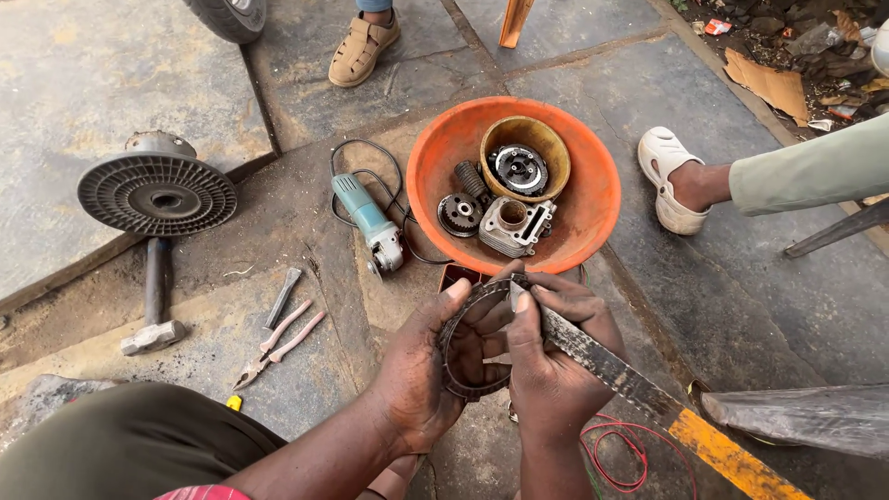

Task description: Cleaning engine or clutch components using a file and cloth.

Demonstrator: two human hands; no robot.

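Only litter showed — a torn brown cardboard piece (769,83) and a small red-and-white wrapper (717,27) at top right.

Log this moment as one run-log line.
left hand: holds dark toothed metal ring | right hand: grips flat grimy metal blade against ring | orange plastic basin beyond

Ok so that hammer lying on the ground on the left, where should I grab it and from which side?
Probably grip the hammer midway along its bare handle, coming from above. It lies flat on the stone floor, its heavy head nearest you and the far end running under the round finned disc, so only the middle is free.
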